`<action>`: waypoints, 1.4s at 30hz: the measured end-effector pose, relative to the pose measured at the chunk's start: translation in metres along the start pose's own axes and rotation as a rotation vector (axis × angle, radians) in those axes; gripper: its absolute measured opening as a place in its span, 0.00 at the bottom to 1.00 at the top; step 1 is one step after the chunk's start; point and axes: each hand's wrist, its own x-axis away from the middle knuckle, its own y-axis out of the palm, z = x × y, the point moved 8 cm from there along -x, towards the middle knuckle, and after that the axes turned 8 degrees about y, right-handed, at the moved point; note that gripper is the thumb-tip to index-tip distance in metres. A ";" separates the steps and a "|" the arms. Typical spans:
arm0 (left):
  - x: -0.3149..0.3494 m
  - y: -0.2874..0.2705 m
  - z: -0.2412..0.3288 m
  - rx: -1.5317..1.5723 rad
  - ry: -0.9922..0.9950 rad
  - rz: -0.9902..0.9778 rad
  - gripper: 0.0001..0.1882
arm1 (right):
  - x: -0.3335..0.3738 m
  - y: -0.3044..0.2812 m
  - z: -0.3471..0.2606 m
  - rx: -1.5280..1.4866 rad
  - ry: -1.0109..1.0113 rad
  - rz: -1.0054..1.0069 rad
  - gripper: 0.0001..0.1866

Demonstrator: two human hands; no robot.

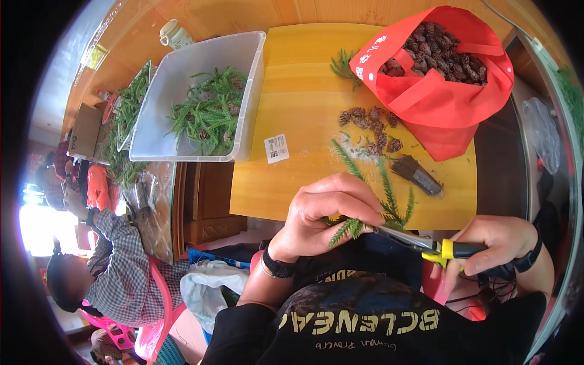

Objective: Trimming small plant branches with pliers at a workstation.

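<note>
My left hand (328, 204) pinches a green artificial pine sprig (388, 185) near the table's front edge, its needled branches fanning out beyond my fingers. In my right hand (504, 238) are long-nose pliers (409, 238) with yellow-and-black handles. The pliers' jaws reach my left fingertips at the sprig's stem; whether they bite on it I cannot tell. Just past the sprig lie several brown pine cones (378, 126) among whitish crumbs. A bundle of thin brown stems (416, 174), wrapped in clear film, rests right of the sprig.
A red bag (447, 103) full of pine cones stands at the far right of the yellow table (298, 67). Left, a clear plastic bin (258, 76) holds pine sprigs. A white label (276, 149) lies beside it. A person in a checked shirt (131, 274) sits at far left.
</note>
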 end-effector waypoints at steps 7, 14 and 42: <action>-0.005 0.003 0.006 0.325 0.107 0.002 0.06 | -0.010 0.029 0.002 -0.154 -0.055 -0.234 0.17; 0.007 -0.013 -0.012 0.261 -0.084 0.204 0.06 | 0.014 -0.007 -0.051 0.597 -0.175 0.593 0.17; 0.013 -0.011 -0.022 0.122 -0.153 0.341 0.07 | 0.006 -0.011 -0.054 1.242 -0.400 1.154 0.17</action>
